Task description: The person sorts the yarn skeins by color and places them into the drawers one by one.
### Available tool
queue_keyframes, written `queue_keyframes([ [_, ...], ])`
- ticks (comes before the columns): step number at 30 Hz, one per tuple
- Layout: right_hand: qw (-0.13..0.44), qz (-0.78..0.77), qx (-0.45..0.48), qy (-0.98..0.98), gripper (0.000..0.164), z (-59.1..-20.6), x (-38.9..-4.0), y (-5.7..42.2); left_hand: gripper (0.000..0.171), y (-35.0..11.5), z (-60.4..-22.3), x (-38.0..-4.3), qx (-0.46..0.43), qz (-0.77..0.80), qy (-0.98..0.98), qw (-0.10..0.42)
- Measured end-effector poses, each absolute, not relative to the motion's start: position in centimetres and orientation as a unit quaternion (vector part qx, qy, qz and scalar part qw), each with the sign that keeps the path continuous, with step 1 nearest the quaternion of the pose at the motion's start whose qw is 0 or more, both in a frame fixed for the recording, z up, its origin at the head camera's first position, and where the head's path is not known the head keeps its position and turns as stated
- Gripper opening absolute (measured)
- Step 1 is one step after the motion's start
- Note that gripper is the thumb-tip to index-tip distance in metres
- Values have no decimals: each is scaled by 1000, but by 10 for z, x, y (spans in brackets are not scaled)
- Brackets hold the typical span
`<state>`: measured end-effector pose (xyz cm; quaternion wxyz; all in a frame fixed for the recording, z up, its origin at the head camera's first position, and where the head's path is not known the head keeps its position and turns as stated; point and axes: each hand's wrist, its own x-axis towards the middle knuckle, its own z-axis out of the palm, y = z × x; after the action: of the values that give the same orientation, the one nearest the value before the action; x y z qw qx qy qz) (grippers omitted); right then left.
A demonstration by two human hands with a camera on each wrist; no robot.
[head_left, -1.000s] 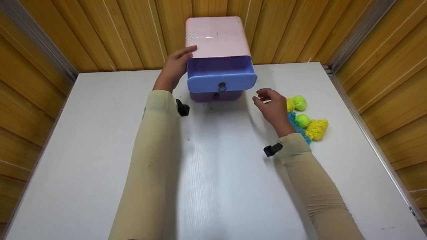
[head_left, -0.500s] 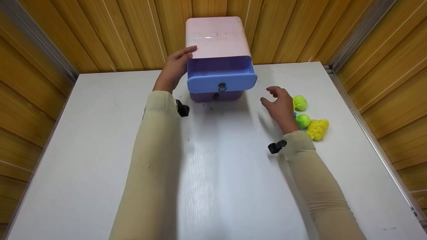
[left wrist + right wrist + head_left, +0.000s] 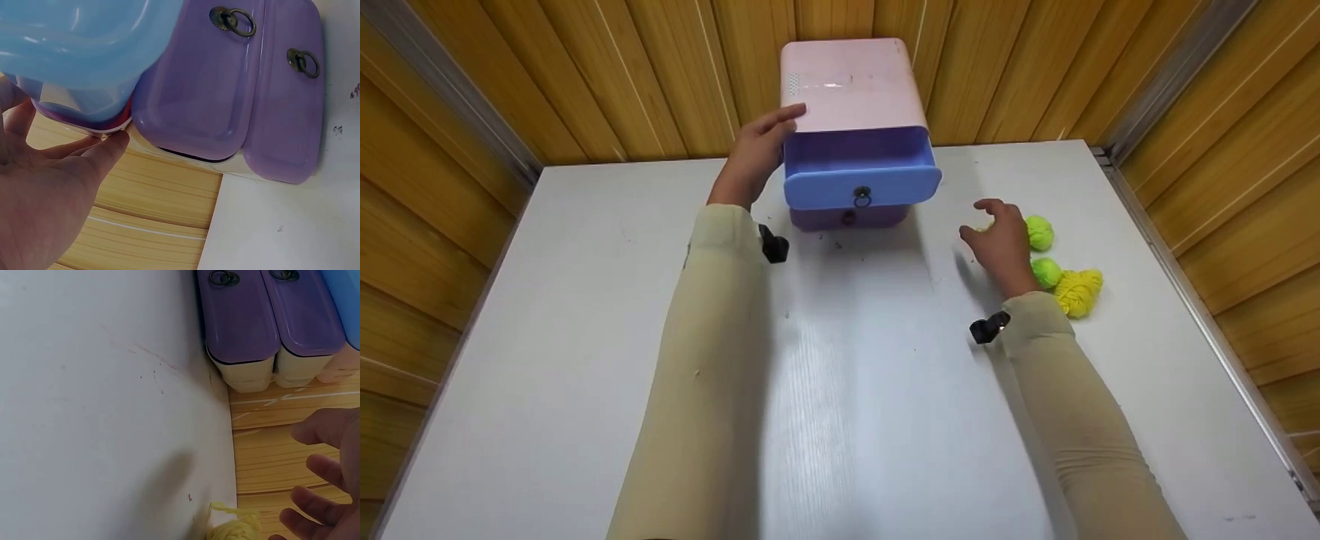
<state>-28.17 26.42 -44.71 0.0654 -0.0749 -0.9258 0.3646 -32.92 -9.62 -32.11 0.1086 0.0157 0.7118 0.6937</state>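
Observation:
A small drawer cabinet with a pink top (image 3: 855,90) stands at the back. Its top blue drawer (image 3: 862,187) is pulled out, and the part of its inside that shows holds nothing. My left hand (image 3: 751,161) rests against the cabinet's left side, fingers extended, one fingertip over the top edge. The left wrist view has the thumb at the cabinet's front edge, beside two closed purple drawers (image 3: 197,84) with ring pulls. My right hand (image 3: 1001,244) hovers with parted, bent fingers and holds nothing. Beside it are two lime yarn balls (image 3: 1039,232) and a yellow yarn bundle (image 3: 1080,292), partly behind hand and sleeve.
The white table (image 3: 840,390) is bounded by wood-patterned walls (image 3: 675,82) at the back and both sides. In the right wrist view, yellow yarn (image 3: 236,530) lies below the fingers. A metal strip (image 3: 1207,315) runs along the table's right edge.
My right hand has moved right, away from the blue drawer and toward the yarn, so the blue yarn is now hidden. My left hand stays on the cabinet.

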Motion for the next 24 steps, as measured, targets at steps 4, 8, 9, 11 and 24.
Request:
queue_keyframes([
  [4,60,362,-81,-927,50,-449,-284,269,35,-96,-322,-329,20,690,715,109],
  [8,64,360,-90,-926,50,-450,-285,272,35,-96,-322,-329,27,687,719,104],
  [9,64,359,-94,-927,49,-449,-285,273,35,-96,-323,-329,28,687,719,102],
  [11,64,352,-101,-928,49,-449,-285,275,35,-96,-323,-329,30,690,716,100],
  [24,41,312,-107,-943,59,-451,-285,282,35,-95,-323,-329,27,692,714,103],
])
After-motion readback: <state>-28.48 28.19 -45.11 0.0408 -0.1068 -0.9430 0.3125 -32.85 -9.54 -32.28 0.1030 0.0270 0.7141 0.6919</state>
